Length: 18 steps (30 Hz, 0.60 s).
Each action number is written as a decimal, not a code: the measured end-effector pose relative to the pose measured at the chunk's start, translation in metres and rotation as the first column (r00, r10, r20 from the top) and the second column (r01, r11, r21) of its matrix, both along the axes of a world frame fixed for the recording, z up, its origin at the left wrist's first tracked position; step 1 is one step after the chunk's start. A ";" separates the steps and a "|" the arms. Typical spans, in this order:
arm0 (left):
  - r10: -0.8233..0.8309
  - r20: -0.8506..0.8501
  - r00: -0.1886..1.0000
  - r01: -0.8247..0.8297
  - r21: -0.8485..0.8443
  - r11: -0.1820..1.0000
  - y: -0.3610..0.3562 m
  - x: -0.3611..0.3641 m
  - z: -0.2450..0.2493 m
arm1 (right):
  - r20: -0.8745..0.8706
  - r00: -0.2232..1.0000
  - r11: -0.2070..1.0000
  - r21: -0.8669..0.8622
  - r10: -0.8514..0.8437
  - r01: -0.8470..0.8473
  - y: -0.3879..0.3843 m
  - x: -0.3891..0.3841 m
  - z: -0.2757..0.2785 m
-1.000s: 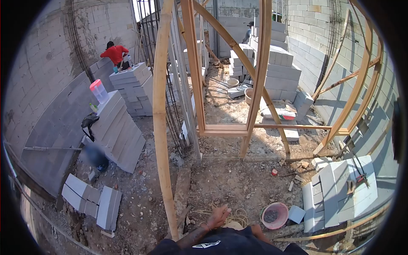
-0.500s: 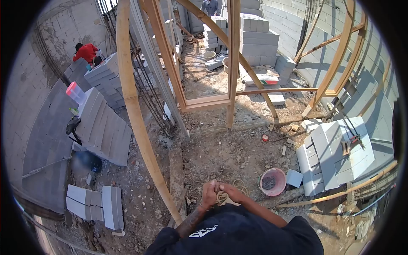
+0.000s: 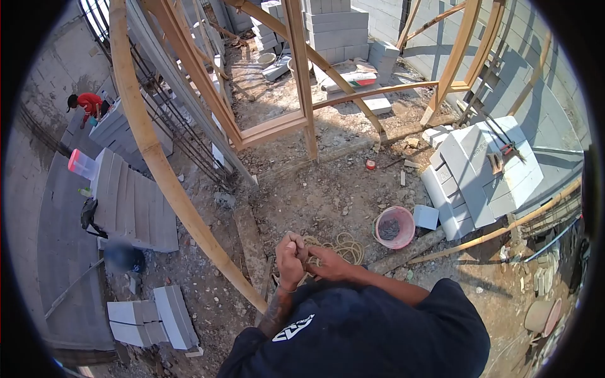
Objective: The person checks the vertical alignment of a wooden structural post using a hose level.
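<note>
Low in front of my chest, my left hand (image 3: 290,259) is closed with its fingers curled in. Against it, my right hand (image 3: 328,263) is closed too, its fingers meeting the left ones. Whatever is pinched between them is hidden or too small to make out. Just behind the hands a coil of pale rope (image 3: 348,247) lies on the dirt. To the right of the rope stands a pink bucket (image 3: 409,227) with grey material in it.
A bamboo pole (image 3: 167,173) slants past my left side. Ahead stands a wooden frame (image 3: 274,128) with a diagonal brace. Grey blocks (image 3: 463,176) with tools on top are stacked at right; more blocks (image 3: 135,201) stand at left. A person in red (image 3: 90,104) bends at far left.
My view has turned down and to the right. Both hands stay together, now a little higher in the picture, and more of the rope coil shows. The person in red has shifted posture.
</note>
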<state>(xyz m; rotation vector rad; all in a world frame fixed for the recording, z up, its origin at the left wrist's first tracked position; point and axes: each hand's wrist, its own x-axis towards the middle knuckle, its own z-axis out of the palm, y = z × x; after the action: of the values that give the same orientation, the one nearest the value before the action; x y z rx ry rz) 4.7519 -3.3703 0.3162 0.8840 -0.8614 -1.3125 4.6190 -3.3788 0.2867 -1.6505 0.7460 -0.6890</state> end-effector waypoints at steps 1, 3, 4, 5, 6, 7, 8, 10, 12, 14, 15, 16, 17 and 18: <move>-0.015 -0.003 1.000 0.015 0.006 1.000 0.000 -0.001 0.001 | 0.002 1.000 1.000 0.011 -0.011 0.011 0.001 -0.001 0.002; -0.044 0.047 0.998 0.044 -0.003 0.999 0.003 -0.007 0.008 | -0.004 0.999 0.997 0.069 -0.033 0.033 0.004 -0.003 0.002; -0.067 0.095 0.993 0.069 -0.013 0.998 0.002 -0.009 0.010 | -0.013 0.999 0.991 0.124 -0.051 0.052 0.005 -0.005 0.001; -0.066 0.095 0.993 0.068 -0.018 0.998 0.001 -0.009 0.008 | -0.013 0.999 0.992 0.119 -0.050 0.051 0.005 -0.005 0.000; -0.075 0.083 0.994 0.077 -0.026 0.997 0.000 -0.009 0.006 | -0.019 0.997 0.997 0.040 -0.069 0.069 0.007 -0.006 -0.002; -0.085 0.070 0.994 0.087 -0.033 0.996 -0.001 -0.010 0.005 | -0.024 0.996 0.995 -0.039 -0.089 0.088 0.008 -0.007 -0.004; -0.085 0.069 0.994 0.088 -0.037 0.995 -0.002 -0.011 0.004 | -0.025 0.996 0.995 -0.042 -0.090 0.088 0.009 -0.008 -0.005; -0.074 0.009 0.997 0.073 0.028 0.997 -0.001 -0.014 0.009 | -0.020 0.994 0.993 -0.062 -0.105 0.104 0.010 -0.009 -0.007; -0.074 0.037 0.997 0.075 -0.035 0.997 -0.003 -0.015 0.007 | -0.010 0.992 0.992 -0.014 -0.124 0.124 0.011 -0.010 -0.006; -0.057 0.069 0.996 0.063 -0.096 0.993 -0.004 -0.017 0.008 | 0.002 0.992 0.991 0.036 -0.129 0.129 0.011 -0.010 -0.003; -0.013 0.210 0.978 0.036 -0.103 0.994 -0.004 -0.022 0.013 | -0.008 0.988 0.988 0.020 -0.153 0.153 0.010 -0.010 0.002; 0.032 0.346 0.938 0.008 -0.111 0.994 -0.003 -0.024 0.017 | -0.018 0.984 0.984 0.004 -0.175 0.175 0.008 -0.010 0.007; 0.051 0.348 0.936 -0.012 -0.112 0.994 -0.003 -0.019 0.021 | -0.017 0.988 0.988 0.004 -0.155 0.155 0.007 -0.010 0.012; -0.038 0.389 0.921 0.063 -0.051 0.997 -0.003 -0.014 0.024 | -0.073 0.985 0.987 0.012 -0.156 0.158 0.004 -0.011 0.020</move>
<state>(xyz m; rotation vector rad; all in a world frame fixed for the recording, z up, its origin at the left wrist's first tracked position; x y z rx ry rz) 4.7379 -3.3738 0.3398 1.0985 -1.2347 -1.1637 4.6081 -3.3744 0.3068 -1.6194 0.9392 -0.7348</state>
